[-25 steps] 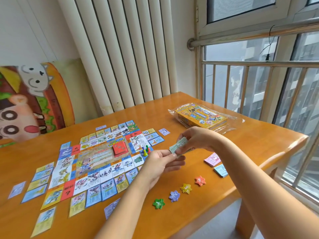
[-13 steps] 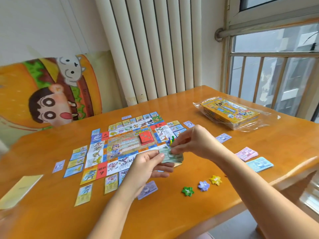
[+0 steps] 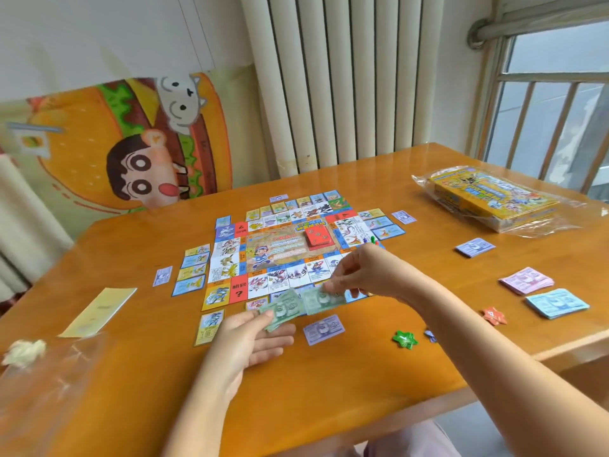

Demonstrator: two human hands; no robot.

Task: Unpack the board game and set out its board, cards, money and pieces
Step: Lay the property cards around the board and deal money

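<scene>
Honey-coloured wood forms the tabletop (image 3: 329, 400). The board (image 3: 286, 250) lies flat near its middle, a little toward the far edge. A red deck (image 3: 317, 237) is stacked on the board's central picture, and property cards (image 3: 192, 270) lie in rows just beside the board's sides.

Over the board's near edge, both hands are busy with money. The left hand (image 3: 253, 339) holds a small fan of green notes (image 3: 280, 311), with the thumb on top and the fingers stretched underneath. The right hand (image 3: 365, 275) pinches a single green note (image 3: 324, 300) between thumb and fingertips, just beside the fan. A purple note (image 3: 323, 328) lies flat on the wood just below them.

Toward the right edge lie three piles of money, well apart from the board: a purple stack (image 3: 475, 247) farthest back, then a pink stack (image 3: 526, 280), and a blue stack (image 3: 557, 303) nearest the person. A red star (image 3: 494, 316) lies just beside the blue stack. A green star (image 3: 405, 339) sits nearer the front edge, close to the right forearm.

The game box (image 3: 494, 199) rests in clear plastic wrap at the far right corner. A pale yellow slip (image 3: 99, 311) lies near the left edge.
</scene>
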